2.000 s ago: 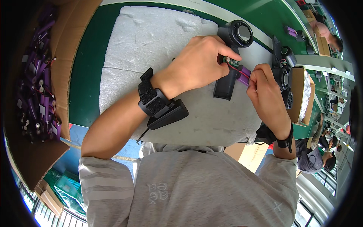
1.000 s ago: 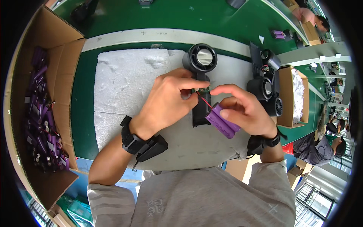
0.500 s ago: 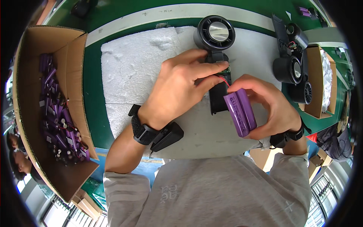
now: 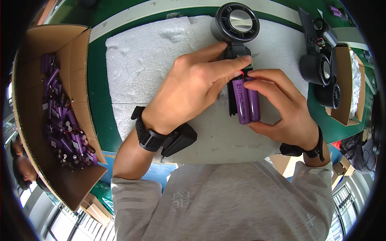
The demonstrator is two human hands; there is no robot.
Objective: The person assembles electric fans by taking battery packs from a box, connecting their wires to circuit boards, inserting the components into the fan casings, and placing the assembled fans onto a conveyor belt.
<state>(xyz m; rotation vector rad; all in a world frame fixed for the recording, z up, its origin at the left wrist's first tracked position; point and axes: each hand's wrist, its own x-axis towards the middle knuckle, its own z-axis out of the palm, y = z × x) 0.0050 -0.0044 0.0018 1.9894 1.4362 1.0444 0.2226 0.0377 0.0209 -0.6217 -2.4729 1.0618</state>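
Note:
A black handheld fan (image 4: pixel 235 30) lies on a white foam sheet (image 4: pixel 152 60), its round head away from me and its handle open. A purple pack of two batteries (image 4: pixel 247 100) sits over the open handle. My right hand (image 4: pixel 281 108) grips the pack from the right, thumb below and fingers on top. My left hand (image 4: pixel 197 86) reaches across from the left; its fingertips press on the handle at the top end of the pack, where a red wire shows.
A cardboard box (image 4: pixel 30 60) full of purple battery packs (image 4: pixel 62 116) stands at the left. More black fans (image 4: pixel 321 68) and a second box (image 4: pixel 346 84) are at the right. The green table edge (image 4: pixel 96 92) borders the foam.
The battery pack, earlier held tilted off to the lower right of the handle, now lies straight along the handle. My view has shifted, so the fan sits higher and more central.

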